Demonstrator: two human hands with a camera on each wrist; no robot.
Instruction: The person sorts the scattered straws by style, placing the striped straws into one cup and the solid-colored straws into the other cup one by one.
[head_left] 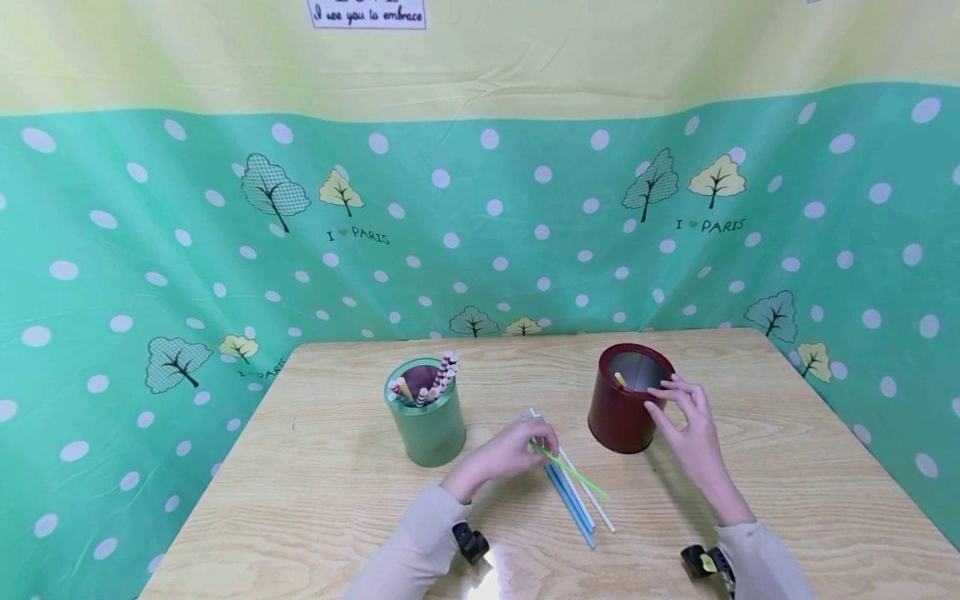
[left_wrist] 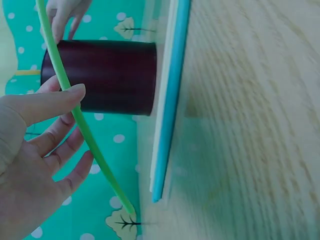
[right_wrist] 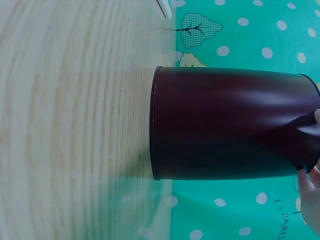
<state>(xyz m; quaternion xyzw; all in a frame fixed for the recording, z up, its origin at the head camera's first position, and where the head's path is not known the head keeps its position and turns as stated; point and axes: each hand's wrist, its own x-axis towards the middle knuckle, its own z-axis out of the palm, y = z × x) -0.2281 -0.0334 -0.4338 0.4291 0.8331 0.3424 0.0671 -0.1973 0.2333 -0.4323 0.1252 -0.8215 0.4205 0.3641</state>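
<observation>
A green straw [left_wrist: 95, 142] is pinched between the thumb and fingers of my left hand [head_left: 517, 450], slanting above the straws on the table. Beneath it lie several blue straws [head_left: 572, 504] and white straws [head_left: 588, 492], side by side. My right hand [head_left: 692, 429] grips the near right rim of a dark red can [head_left: 621, 421], thumb against the outside and fingertips at the edge. The can stands upright, and a yellow straw [head_left: 620, 379] leans inside it. In the right wrist view the can's wall fills the middle, with fingertips [right_wrist: 304, 182] at its rim.
Left of the left hand stands a green can [head_left: 431, 429] filled with several striped straws [head_left: 444, 375]. Both cans rest on a light wooden table [head_left: 337, 500]. A green dotted cloth [head_left: 495, 250] hangs behind and along the sides.
</observation>
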